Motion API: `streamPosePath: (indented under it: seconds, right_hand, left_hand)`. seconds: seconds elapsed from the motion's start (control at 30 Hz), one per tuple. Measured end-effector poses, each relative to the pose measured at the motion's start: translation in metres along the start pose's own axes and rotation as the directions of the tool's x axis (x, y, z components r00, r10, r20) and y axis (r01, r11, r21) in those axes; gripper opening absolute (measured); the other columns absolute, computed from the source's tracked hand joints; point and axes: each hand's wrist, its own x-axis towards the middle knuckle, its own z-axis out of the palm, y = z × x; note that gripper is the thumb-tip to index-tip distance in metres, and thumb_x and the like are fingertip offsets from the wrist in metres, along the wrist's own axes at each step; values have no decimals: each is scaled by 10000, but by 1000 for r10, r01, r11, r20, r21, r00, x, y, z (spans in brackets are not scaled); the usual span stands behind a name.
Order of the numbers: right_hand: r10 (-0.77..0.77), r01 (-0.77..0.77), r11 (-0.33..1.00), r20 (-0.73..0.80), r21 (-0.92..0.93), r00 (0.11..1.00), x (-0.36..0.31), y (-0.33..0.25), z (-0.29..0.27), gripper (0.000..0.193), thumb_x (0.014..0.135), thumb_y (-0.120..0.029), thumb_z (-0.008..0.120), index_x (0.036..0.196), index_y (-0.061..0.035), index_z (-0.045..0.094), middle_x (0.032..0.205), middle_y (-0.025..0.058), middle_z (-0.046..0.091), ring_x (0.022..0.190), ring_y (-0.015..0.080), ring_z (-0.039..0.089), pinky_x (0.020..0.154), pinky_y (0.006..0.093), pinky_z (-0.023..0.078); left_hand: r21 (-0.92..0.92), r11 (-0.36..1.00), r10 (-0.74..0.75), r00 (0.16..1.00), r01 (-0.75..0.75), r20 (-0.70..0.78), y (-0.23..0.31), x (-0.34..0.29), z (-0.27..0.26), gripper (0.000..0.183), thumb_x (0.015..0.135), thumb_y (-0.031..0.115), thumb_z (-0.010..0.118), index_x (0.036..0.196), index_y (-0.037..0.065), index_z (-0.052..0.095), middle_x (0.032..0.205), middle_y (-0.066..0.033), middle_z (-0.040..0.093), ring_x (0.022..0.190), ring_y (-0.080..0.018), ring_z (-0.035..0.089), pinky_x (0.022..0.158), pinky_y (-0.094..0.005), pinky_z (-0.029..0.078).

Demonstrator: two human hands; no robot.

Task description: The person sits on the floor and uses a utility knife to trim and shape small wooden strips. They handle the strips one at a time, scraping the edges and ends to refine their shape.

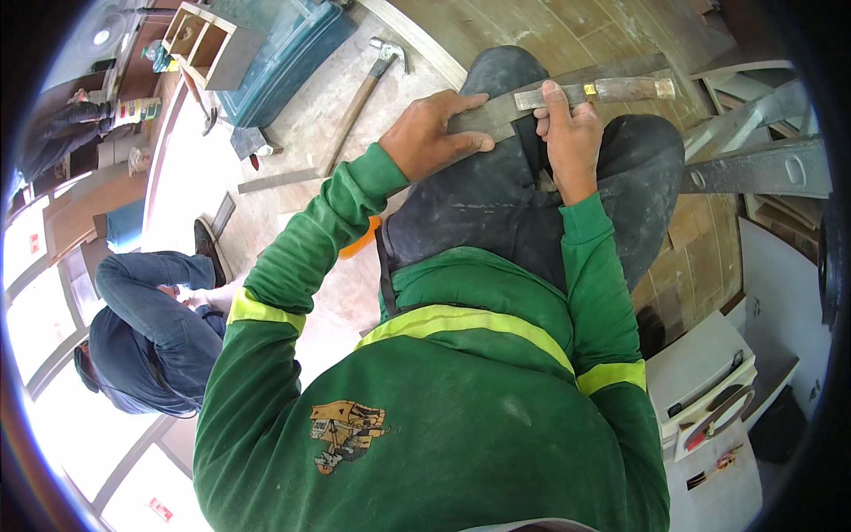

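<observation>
Over my bent knees lies a long, flat grey strip (612,73); whether it is wood or metal I cannot tell. My left hand (433,133) grips its left end between thumb and fingers. My right hand (570,137) is closed on the flat metal blade of a chisel (634,89), thumb on top. The chisel lies along the strip, its worn wooden handle with a yellow band pointing right. The blade's end sits close to my left fingertips. Whether the blade touches the strip I cannot tell.
Left of my knees a claw hammer (359,111) and a thin flat bar (277,181) lie on the dusty floor. Beyond stands a blue bin (288,66) beside a small wooden box (206,44). Another person (155,328) sits at left. A metal frame (762,168) and white panels (709,363) stand right.
</observation>
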Motion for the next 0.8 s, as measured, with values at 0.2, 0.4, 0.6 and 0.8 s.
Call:
streamPosePath:
  seconds: [0.2, 0.4, 0.6, 0.8]
  right_hand:
    - [31, -32, 998, 19, 62, 999, 6, 7, -1, 453, 1017, -391, 704, 798, 5, 689, 628, 20, 605, 559, 78, 531, 530, 251, 419]
    - [27, -28, 999, 21, 45, 999, -1, -1, 1, 464, 1017, -394, 705, 785, 7, 687, 631, 27, 617, 562, 84, 546, 541, 246, 429]
    - [64, -60, 992, -39, 110, 997, -13, -7, 9, 452, 1007, -370, 724, 791, 26, 690, 639, 43, 629, 571, 92, 562, 537, 257, 440]
    - [53, -28, 980, -120, 198, 991, -6, 5, 5, 462, 1008, -366, 714, 795, 44, 698, 625, 60, 648, 525, 101, 570, 493, 268, 450]
  left_hand:
    - [-25, 999, -39, 999, 39, 13, 1, 1, -2, 679, 862, 349, 866, 1396, -6, 642, 1122, -172, 697, 1014, -264, 661, 913, -366, 507]
    - [-44, 997, -66, 998, 67, 22, -2, 0, -1, 687, 852, 357, 872, 1390, -6, 646, 1085, -156, 692, 990, -254, 657, 892, -366, 506]
    - [-47, 998, -42, 999, 40, -28, -3, 1, 5, 703, 831, 382, 883, 1368, -14, 661, 1039, -148, 685, 956, -243, 651, 864, -365, 502]
    - [-37, 999, -20, 998, 18, -58, -1, 10, 11, 719, 813, 382, 898, 1357, -27, 667, 1039, -150, 691, 971, -231, 659, 883, -359, 507]
